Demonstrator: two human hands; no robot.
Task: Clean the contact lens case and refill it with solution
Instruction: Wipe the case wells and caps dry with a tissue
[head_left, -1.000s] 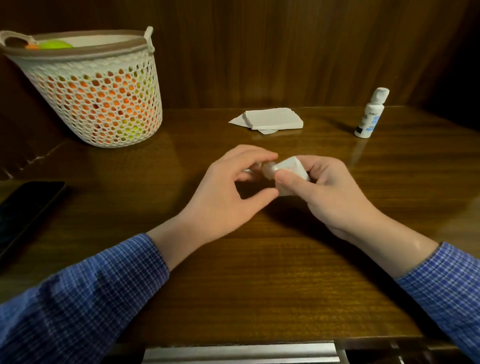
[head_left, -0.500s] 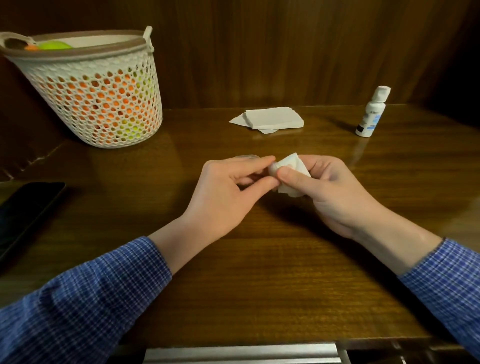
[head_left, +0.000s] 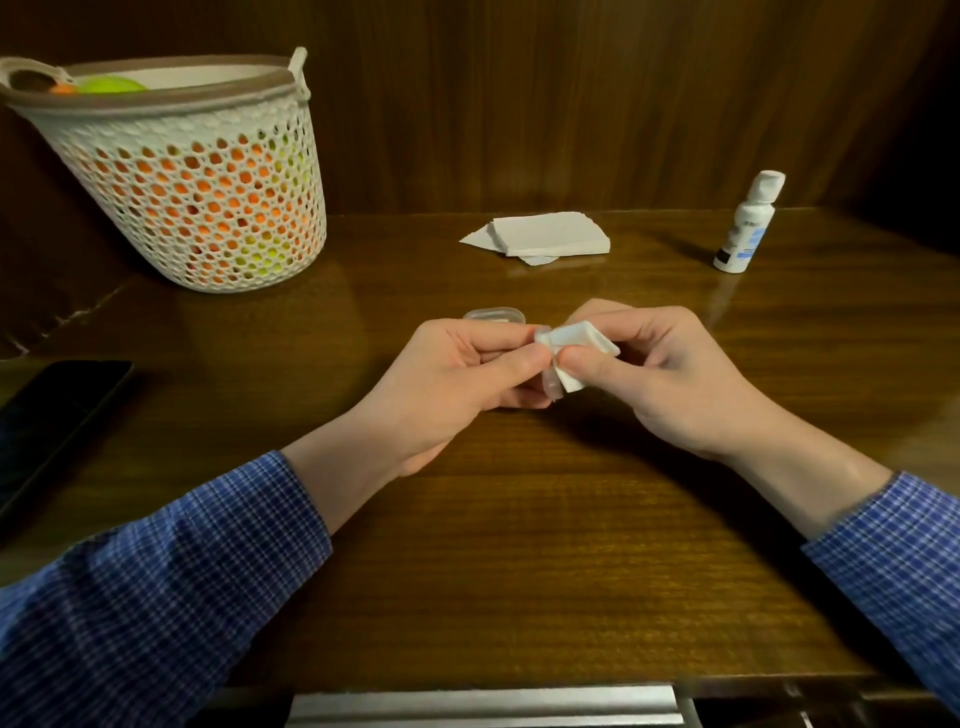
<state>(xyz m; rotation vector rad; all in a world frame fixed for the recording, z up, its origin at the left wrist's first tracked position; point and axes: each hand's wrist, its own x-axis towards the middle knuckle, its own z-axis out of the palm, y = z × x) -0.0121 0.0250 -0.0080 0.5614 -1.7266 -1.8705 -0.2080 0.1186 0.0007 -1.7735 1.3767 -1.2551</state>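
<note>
My left hand (head_left: 457, 384) pinches a small clear contact lens case (head_left: 551, 383) between thumb and fingers, just above the middle of the wooden table. Most of the case is hidden by my fingers. My right hand (head_left: 660, 379) presses a folded white tissue (head_left: 579, 345) against the case. A clear lid-like piece (head_left: 493, 315) lies on the table just behind my left hand. The white solution bottle (head_left: 748, 223) stands upright at the back right, its cap closed.
A stack of white tissues (head_left: 545, 234) lies at the back centre. A white mesh basket (head_left: 208, 208) with orange and green balls stands at the back left. A dark phone (head_left: 47, 415) lies at the left edge. A wooden wall closes off the back.
Both hands have stayed in place while the tissue shifted against the case. My left fingers have curled tighter, and the clear piece behind them has come into sight.
</note>
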